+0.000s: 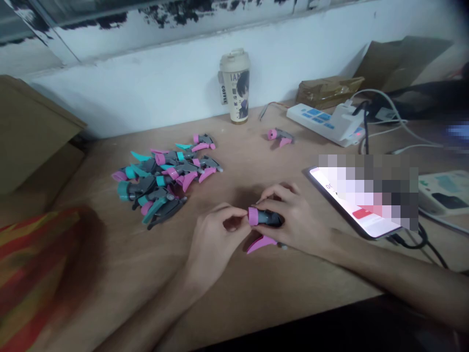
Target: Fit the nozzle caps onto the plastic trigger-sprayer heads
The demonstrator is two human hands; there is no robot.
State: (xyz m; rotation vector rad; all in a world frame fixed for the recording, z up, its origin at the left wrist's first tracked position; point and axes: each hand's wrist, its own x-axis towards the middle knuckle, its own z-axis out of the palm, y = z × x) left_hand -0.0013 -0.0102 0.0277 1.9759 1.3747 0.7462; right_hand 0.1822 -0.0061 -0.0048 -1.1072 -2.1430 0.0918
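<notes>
In my right hand (293,212) is a grey and pink spray trigger head (266,217), lying sideways with its pink collar (252,216) facing left and its pink lever (261,243) hanging below. My right fingers wrap round its body and hide part of it. My left hand (216,232) is closed in a pinch, its thumb and index fingertips touching the collar's open end. Whatever may be between those fingertips is hidden. To the left lies a loose pile of similar trigger heads (161,180), some with pink parts, some with teal. Another pink one (280,137) rests alone further back.
A coffee tumbler (240,93) stands against the wall. At the right are a lit phone (351,205) on a cable, a white power strip (315,120) with plugs, and a taped brown package (326,92). Red and yellow striped material (32,274) lies at the left edge.
</notes>
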